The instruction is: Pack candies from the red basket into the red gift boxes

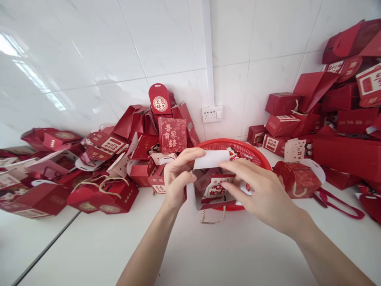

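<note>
A small open gift box (pixel 195 197) with a white flap and a twisted rope handle is held up in front of a red basket (pixel 263 153). My left hand (pixel 178 174) grips its left side, thumb and fingers pinching the edge. Inside lies a red and white packet (pixel 214 190) with red characters. My right hand (pixel 258 190) is at the box's right side; its index fingertip touches the white flap (pixel 211 159) and its thumb is at the packet. Some small packets show in the basket behind the box.
Red gift boxes (pixel 114 194) are piled along the wall on the left, and more boxes (pixel 342 159) are stacked on the right. A wall socket (pixel 212 114) is behind the basket. A ribbon loop (pixel 342 206) lies on the white table (pixel 208 254).
</note>
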`<move>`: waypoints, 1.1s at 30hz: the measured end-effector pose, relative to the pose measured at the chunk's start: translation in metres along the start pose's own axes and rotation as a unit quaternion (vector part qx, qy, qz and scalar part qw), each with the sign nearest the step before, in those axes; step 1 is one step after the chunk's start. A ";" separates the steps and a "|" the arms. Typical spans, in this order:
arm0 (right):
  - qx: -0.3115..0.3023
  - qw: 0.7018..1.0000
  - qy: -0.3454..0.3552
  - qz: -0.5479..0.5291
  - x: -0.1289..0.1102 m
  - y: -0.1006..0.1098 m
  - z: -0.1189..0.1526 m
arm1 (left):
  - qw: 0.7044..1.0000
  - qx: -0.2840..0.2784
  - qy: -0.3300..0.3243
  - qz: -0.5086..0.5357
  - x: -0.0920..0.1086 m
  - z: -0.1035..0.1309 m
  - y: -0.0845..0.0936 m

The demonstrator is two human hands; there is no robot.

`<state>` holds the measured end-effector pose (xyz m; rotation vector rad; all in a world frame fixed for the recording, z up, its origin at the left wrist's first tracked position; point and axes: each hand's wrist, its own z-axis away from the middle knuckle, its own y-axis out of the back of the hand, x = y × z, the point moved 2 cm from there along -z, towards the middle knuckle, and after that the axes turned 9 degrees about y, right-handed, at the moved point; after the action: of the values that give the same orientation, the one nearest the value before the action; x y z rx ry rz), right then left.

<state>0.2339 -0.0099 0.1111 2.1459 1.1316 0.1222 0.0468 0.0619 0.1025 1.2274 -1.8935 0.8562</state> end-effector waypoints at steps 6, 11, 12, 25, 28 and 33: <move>-0.012 0.998 0.053 0.018 -0.001 0.001 -0.001 | 0.996 0.079 0.038 -0.006 -0.005 -0.002 0.003; -0.144 0.986 0.080 0.022 -0.006 0.007 -0.001 | 0.994 0.102 0.029 -0.002 -0.004 0.001 0.004; -0.157 0.984 0.076 0.041 -0.006 0.006 0.000 | 0.996 0.090 0.022 0.001 -0.004 0.002 0.002; -0.171 0.981 0.095 0.017 -0.008 0.000 0.005 | 0.997 0.071 -0.015 0.004 -0.004 0.007 -0.004; -0.109 0.991 0.082 0.015 0.000 0.018 0.004 | 0.993 0.118 0.015 0.006 0.002 0.005 0.005; -0.020 0.996 0.092 0.002 0.007 0.033 0.003 | 0.984 0.161 0.064 0.032 0.006 0.002 0.015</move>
<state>0.2625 -0.0187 0.1275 2.1358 1.2175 0.3476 0.0301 0.0624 0.1043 1.2691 -1.7456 1.2848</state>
